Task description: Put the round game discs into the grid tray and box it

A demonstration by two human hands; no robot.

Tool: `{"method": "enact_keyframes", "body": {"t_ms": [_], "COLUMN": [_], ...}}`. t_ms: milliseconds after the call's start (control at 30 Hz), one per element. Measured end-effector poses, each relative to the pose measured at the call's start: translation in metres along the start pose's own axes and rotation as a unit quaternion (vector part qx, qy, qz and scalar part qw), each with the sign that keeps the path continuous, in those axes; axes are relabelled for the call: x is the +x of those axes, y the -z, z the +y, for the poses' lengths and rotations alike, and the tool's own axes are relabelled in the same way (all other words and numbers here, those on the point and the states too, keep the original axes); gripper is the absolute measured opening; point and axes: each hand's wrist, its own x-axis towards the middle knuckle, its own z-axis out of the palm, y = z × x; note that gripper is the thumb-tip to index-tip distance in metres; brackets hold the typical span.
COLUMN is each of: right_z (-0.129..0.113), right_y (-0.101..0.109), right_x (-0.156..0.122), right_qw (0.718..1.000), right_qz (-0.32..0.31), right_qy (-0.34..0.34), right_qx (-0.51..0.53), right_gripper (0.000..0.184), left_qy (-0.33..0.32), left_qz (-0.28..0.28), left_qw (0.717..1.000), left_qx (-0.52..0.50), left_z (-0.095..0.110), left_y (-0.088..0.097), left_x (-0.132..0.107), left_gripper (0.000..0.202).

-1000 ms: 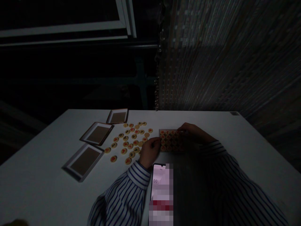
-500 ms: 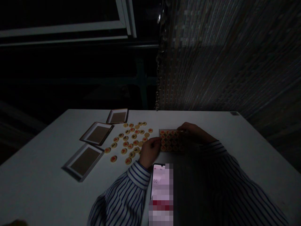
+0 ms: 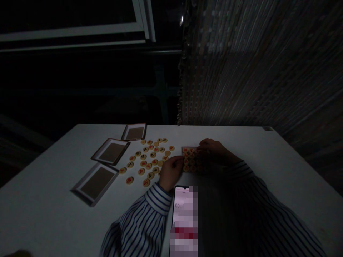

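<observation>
A shallow box (image 3: 189,147) holds rows of round xiangqi pieces (image 3: 186,161), most with red characters. At its left edge my left hand (image 3: 171,172) is closed, thumb and fingertips pinching the rim. My right hand (image 3: 215,150) reaches over the far right part of the box, fingers bent together with the tips at the top row; shadow hides what they hold, if anything. The right columns of pieces are dark under that hand. Loose xiangqi pieces (image 3: 143,164), with red or black characters and a few plain sides up, lie scattered left of my left hand.
Three open shallow boxes (image 3: 98,182) stand along the left of the white table (image 3: 53,214). A lit phone (image 3: 181,200) lies before the box, close to my left wrist. Behind the table hangs a bead-like curtain (image 3: 219,71); a small dark label (image 3: 267,129) marks the far right corner.
My right hand has slid left along the far edge of the box, now covering more of the top row. My left hand stays on the rim.
</observation>
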Motion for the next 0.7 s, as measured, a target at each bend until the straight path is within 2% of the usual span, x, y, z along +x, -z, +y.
{"method": "enact_keyframes", "body": {"t_ms": [333, 533, 700], "right_z": [-0.002, -0.002, -0.002], "right_y": [0.001, 0.003, 0.009], "right_x": [0.001, -0.002, -0.011], "right_qw": [1.0, 1.0, 0.998], "right_qz": [-0.012, 0.023, 0.049], "right_qy": [-0.006, 0.001, -0.022], "right_qx": [-0.021, -0.002, 0.031], "right_gripper": [0.031, 0.034, 0.036], "left_qy": [-0.003, -0.015, -0.051], "left_qz": [0.0, -0.001, -0.012], "left_qw": [1.0, 1.0, 0.997], "left_qx": [0.003, 0.004, 0.063], "left_z": [-0.002, -0.008, -0.005], "left_y": [0.0, -0.001, 0.002], "left_x": [-0.001, 0.001, -0.004], "left_gripper": [0.025, 0.024, 0.026]}}
